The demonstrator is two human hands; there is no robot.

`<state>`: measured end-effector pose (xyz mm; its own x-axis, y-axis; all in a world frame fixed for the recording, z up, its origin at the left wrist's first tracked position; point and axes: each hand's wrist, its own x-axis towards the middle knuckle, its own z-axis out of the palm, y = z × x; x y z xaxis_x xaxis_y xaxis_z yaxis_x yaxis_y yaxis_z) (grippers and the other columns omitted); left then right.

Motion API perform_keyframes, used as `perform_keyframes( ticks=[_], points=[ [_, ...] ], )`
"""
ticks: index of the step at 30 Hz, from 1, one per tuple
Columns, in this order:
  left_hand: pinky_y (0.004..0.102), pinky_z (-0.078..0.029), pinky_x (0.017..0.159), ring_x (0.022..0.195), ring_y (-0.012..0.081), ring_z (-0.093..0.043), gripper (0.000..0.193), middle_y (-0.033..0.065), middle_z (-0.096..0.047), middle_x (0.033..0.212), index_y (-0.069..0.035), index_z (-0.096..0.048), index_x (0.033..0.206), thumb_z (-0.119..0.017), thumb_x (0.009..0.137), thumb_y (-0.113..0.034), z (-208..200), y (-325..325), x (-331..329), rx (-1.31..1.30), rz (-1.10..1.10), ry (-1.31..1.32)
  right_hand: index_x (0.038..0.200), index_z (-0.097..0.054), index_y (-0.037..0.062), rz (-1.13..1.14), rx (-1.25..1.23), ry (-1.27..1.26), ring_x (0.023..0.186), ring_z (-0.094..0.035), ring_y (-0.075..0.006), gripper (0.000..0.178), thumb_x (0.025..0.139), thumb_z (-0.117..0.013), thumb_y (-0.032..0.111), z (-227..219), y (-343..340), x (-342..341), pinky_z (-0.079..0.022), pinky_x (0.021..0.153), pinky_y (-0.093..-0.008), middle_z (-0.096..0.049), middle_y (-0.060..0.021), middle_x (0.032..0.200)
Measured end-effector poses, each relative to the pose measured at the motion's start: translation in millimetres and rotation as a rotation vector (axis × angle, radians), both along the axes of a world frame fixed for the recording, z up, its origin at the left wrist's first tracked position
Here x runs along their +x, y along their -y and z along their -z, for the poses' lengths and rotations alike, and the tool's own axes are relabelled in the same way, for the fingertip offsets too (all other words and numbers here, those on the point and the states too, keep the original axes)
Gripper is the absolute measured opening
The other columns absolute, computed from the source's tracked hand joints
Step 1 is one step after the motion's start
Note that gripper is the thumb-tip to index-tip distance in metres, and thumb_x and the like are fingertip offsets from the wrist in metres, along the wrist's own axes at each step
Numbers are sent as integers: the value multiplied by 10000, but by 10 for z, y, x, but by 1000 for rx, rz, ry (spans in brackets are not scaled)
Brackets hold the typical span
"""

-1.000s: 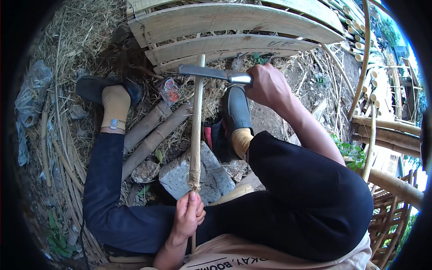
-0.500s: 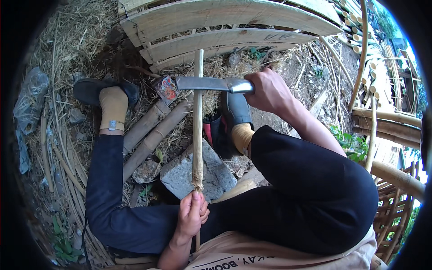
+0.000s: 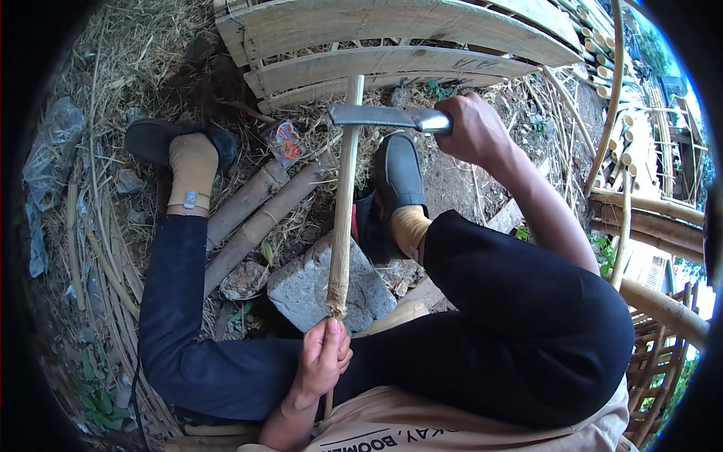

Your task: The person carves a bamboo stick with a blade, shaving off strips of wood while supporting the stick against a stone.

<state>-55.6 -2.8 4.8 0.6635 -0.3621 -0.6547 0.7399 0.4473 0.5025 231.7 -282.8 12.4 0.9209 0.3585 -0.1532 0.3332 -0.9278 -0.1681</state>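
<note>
My left hand is closed around the thin lower end of a long pale wooden stick, just below a frayed, thicker joint. The stick points away from me and leans slightly to the right over a grey stone block. In my right hand is the metal handle of a machete-like knife. Its broad blade points left and lies across the stick near the far end. Whether the edge bites into the wood I cannot tell.
A slatted wooden crate stands at the far side. Bamboo poles lie on the straw-covered ground beside a crumpled wrapper. A plastic bag is at far left. Cut bamboo is stacked at right, past an upright pole.
The knife and my right hand have shifted right and farther away along the stick. The stick's far end has swung to the right; my left hand keeps its grip.
</note>
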Motion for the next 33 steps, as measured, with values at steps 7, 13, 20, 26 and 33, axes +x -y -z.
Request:
perform_keyframes(
  ticks=[7, 13, 20, 26, 33],
  points=[
    [211, -172, 374, 419, 18, -217, 398, -59, -302, 571, -118, -405, 819, -376, 1112, -385, -11, -32, 22, -23, -15, 25, 675, -629, 50, -85, 78, 45, 629, -637, -405, 82, 631, -650, 116, 29, -31, -78, -511, 615, -485, -609, -191, 615],
    [211, -178, 373, 418, 18, -221, 398, -56, -304, 569, -114, -405, 823, -375, 1112, -386, -20, -48, -31, -7, -13, 44, 719, -673, 41, -71, 64, -7, 666, -664, -403, 126, 639, -665, 138, -107, -141, -156, -543, 652, -483, -646, -201, 660],
    [212, -195, 376, 422, 20, -231, 399, -56, -307, 579, -119, -387, 812, -371, 1112, -382, -4, -55, -71, 81, 5, 20, 754, -711, 56, -95, 168, 8, 647, -672, -387, 133, 697, -660, 165, 28, -195, -279, -553, 653, -476, -662, -184, 665],
    [217, -207, 377, 423, 20, -231, 401, -56, -306, 581, -114, -387, 812, -372, 1111, -381, 21, 14, -60, 58, 47, 105, 744, -708, 49, 25, 122, 31, 649, -668, -394, 123, 689, -663, 150, 56, 53, -185, -556, 671, -470, -653, -201, 665],
    [220, -198, 378, 420, 26, -232, 390, -53, -306, 581, -124, -394, 817, -367, 1114, -375, 1, 48, -39, -18, 44, 28, 771, -719, 63, 80, 34, 137, 672, -683, -387, 116, 711, -661, 144, -93, -33, -111, -561, 686, -478, -674, -182, 682]
  ],
)
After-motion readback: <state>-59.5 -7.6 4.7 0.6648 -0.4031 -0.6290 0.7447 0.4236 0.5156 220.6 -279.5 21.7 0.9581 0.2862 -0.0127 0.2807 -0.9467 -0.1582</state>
